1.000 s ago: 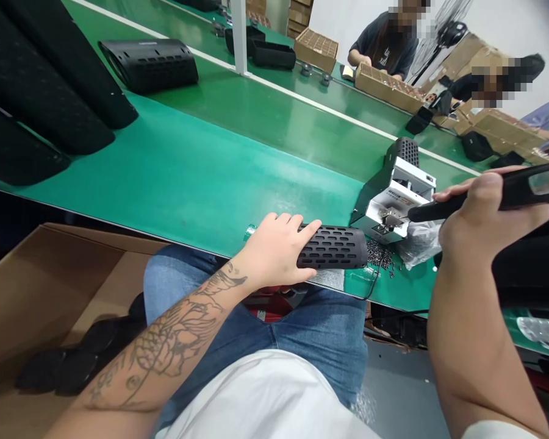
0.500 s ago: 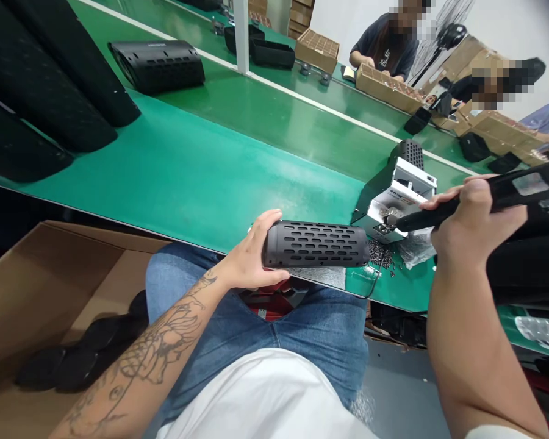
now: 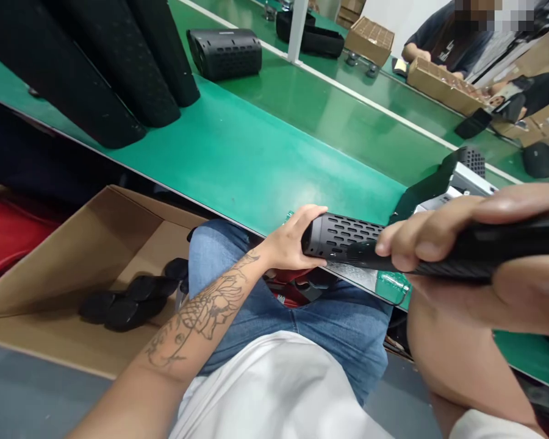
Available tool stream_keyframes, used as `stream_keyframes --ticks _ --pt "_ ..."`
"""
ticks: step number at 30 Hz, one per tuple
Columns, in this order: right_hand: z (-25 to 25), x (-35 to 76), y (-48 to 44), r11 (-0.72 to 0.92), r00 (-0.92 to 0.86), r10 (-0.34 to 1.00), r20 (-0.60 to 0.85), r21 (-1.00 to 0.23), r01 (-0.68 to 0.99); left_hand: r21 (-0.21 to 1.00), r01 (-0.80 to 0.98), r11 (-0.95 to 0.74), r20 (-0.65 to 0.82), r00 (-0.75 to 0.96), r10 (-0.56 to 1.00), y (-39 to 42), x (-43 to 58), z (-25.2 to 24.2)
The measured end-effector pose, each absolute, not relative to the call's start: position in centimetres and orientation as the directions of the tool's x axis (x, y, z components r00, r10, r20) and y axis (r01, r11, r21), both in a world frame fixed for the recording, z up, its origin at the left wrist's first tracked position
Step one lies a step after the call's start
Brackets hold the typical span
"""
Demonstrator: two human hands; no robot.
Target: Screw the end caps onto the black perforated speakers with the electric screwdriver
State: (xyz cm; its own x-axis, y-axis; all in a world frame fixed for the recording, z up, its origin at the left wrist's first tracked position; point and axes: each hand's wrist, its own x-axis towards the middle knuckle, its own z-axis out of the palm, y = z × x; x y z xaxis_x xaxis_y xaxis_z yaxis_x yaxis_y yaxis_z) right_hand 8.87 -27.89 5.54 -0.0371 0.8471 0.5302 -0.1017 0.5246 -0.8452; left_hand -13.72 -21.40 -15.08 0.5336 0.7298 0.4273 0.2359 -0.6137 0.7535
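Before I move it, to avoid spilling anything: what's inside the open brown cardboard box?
Several black, rounded pieces lie in the open brown cardboard box; anything beneath them or behind the left arm is hidden.

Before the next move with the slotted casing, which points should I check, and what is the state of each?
1. Left hand steadies the black slotted casing at one end: ok.
2. Casing's slotted face is turned upward: ok.
3. Right hand grips the black screwdriver-like tool: ok.
4. Tool's tip touches the casing: cannot tell; the front end overlaps it in view, but contact is unclear.
5. Front of the white-and-black machine fully visible: not ok; the right hand hides much of it.
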Motion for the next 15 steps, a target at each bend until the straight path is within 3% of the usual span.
stream_keyframes --ticks 3,15 --pt "4.4 5.9 -26.0 0.576 -0.118 0.795 0.595 -0.801 -0.162 0.772 0.196 -0.605 0.44 0.523 0.731 -21.4 -13.6 -15.2" --pt "2.1 4.6 -25.0 0.538 -0.125 0.818 0.562 -0.823 -0.183 0.796 0.192 -0.574 0.413 0.521 0.747 -21.5 -13.3 -14.7"
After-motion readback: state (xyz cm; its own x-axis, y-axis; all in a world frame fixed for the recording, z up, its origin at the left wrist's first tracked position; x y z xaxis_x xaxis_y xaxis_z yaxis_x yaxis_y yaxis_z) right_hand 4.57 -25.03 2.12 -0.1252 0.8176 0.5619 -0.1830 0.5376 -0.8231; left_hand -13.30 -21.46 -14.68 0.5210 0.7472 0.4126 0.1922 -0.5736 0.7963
